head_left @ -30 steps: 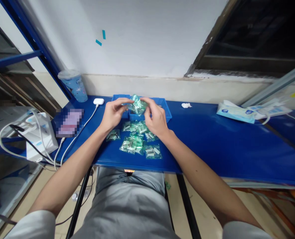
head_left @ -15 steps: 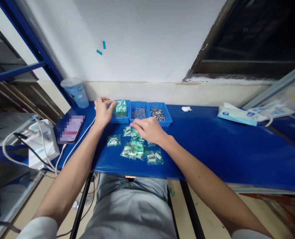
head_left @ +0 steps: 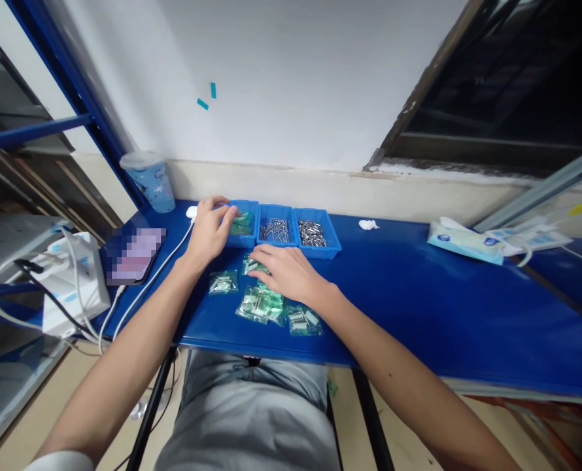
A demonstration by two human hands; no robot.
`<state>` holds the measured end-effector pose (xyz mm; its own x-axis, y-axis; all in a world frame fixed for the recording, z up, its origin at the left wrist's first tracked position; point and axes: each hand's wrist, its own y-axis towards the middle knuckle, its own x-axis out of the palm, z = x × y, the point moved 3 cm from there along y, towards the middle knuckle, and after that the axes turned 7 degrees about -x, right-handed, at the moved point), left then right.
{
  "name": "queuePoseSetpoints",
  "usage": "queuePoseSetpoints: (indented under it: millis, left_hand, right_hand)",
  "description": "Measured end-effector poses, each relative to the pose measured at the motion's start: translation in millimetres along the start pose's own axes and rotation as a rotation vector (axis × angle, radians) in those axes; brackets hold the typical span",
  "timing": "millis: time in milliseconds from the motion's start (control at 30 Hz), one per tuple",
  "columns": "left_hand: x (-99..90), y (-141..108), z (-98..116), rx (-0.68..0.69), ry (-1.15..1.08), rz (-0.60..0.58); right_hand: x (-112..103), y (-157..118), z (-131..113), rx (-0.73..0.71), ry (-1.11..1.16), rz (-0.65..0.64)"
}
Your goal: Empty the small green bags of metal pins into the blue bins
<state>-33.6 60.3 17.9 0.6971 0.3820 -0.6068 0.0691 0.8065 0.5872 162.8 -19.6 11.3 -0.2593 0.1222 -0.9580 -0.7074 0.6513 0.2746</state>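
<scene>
My left hand is at the left edge of the left blue bin, which holds green plastic packets; its thumb and fingers are apart. My right hand hovers over several clear green packets with small metal and white parts, its fingers apart near the upper packet. One packet lies alone at the left, another at the lower right, and a pile between them. The middle bin holds metal screws, and the right bin holds small metal pieces.
On the blue table, a phone, white power strips and cables lie at the left. A blue patterned cup stands behind them. A crumpled white tissue and a tissue pack are towards the right.
The view has shifted slightly. The packet raised at my left fingers is no longer seen there, and green packets lie lower in the left bin. My right hand has moved down and its fingers have spread.
</scene>
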Motion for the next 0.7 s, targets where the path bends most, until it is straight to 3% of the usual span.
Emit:
queuePoseSetpoints:
  millis: [167, 267, 333, 467, 533, 600, 700]
  left_hand:
    - [-4.3, -7.1, 27.9, 0.098, -0.144, 0.025]
    - [-2.4, -12.2, 41.4, 0.185, -0.185, -0.007]
    - [-1.4, -14.9, 46.9, 0.225, -0.203, -0.022]
    - [-1.6, -16.6, 51.0, 0.215, -0.241, -0.007]
    - [0.7, -17.4, 53.0, 0.245, -0.273, -0.061]
    - [4.6, -19.1, 55.3, 0.298, -0.300, -0.138]
    - [8.4, -21.6, 56.4, 0.337, -0.329, -0.173]
  right_hand:
    - [8.6, 2.2, -0.9, 0.020, 0.018, -0.026]
    - [7.6, 1.5, 1.0, -0.030, 0.000, 0.039]
    - [1.2, -0.5, 3.1, -0.072, -0.005, 0.178]
    - [-21.8, -9.3, 9.5, -0.053, 0.087, 0.662]
    - [-30.1, -13.7, 13.5, 0.005, 0.169, 0.860]
    - [-33.3, -15.8, 17.8, 0.075, 0.243, 0.955]
    - [-31.1, -14.9, 22.1, 0.091, 0.297, 0.930]
